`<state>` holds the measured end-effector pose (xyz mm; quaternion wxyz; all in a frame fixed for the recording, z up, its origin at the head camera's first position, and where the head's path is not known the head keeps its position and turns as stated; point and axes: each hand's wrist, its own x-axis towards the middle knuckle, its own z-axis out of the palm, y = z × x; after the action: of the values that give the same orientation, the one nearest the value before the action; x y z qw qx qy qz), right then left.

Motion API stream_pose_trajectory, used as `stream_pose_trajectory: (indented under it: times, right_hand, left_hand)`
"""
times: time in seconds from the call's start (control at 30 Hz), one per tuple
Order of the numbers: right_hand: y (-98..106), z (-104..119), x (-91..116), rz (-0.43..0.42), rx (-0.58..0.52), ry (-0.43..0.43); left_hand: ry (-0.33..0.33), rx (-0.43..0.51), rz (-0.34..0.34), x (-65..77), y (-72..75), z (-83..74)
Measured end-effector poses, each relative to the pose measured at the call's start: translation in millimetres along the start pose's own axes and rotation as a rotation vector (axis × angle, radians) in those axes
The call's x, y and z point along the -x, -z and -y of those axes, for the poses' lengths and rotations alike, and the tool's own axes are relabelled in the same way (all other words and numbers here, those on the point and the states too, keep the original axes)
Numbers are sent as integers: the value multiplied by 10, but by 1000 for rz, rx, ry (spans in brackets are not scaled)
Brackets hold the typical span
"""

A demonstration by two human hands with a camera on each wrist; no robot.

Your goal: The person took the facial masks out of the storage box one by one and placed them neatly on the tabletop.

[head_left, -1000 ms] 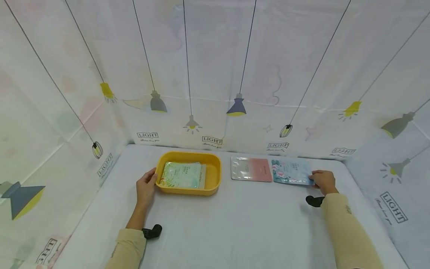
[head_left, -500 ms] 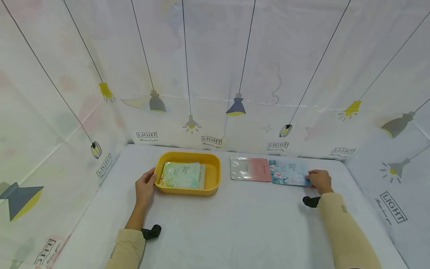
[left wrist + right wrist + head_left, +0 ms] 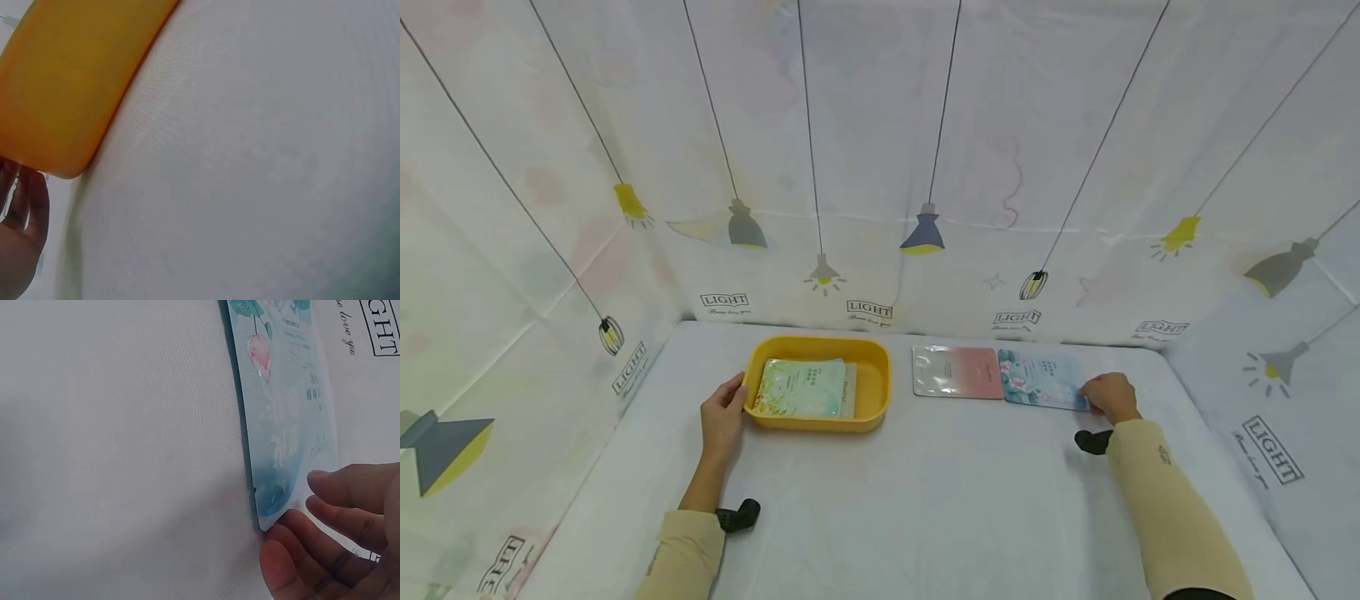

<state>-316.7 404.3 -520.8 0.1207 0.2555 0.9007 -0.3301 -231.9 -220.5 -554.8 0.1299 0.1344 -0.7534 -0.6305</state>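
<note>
In the head view my left hand (image 3: pixel 722 421) holds the left end of a yellow plastic basket (image 3: pixel 880 392), fingers at its rim. The left wrist view shows those fingers against the outer wall of the basket (image 3: pixel 81 75). Inside the basket lie a green floral sachet (image 3: pixel 801 387) and a paler one (image 3: pixel 849 390) partly under it. My right hand (image 3: pixel 1111 396) is at the right end of a blue floral sachet (image 3: pixel 1045 379), which lies flat. In the right wrist view its loosely bent fingers (image 3: pixel 350 490) rest at the corner of the sachet (image 3: pixel 284 419).
A silver-and-pink sachet (image 3: pixel 958 372) lies between the basket and the blue sachet, its right edge against the blue one. Beneath everything is a white-covered table (image 3: pixel 910 500). White curtains (image 3: pixel 865 150) printed with lamps stand behind and at both sides.
The blue sachet has slid left up against the pink one, with my right hand following. My right fingers have loosened at its end. My left hand stays on the basket.
</note>
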Motion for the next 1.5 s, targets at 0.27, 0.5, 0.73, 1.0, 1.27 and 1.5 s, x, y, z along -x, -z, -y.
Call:
stream_pose_trajectory:
  times: [0.27,0.5,0.73,1.0,1.27,1.5]
  right_hand:
    - [54,-15,37,2,-38,25]
    - [12,121,132,53,-124,76]
    - [-80,369,294,187,-187,154]
    - [-164,666,497,279,-231,204]
    - [-243,948,687,330,-224,321]
    - [-333,1239,802,385,-286,392]
  left_hand:
    - [9,-10,8,1,-21,-7]
    - [14,-20,17,-6,12,-10]
    - [24,-34,23,-14,45,7]
    - [31,-52,39,-41,64,-49]
    - [28,-59,-3,-67,54,-42]
    - [48,-56,-22,-56,24,-34]
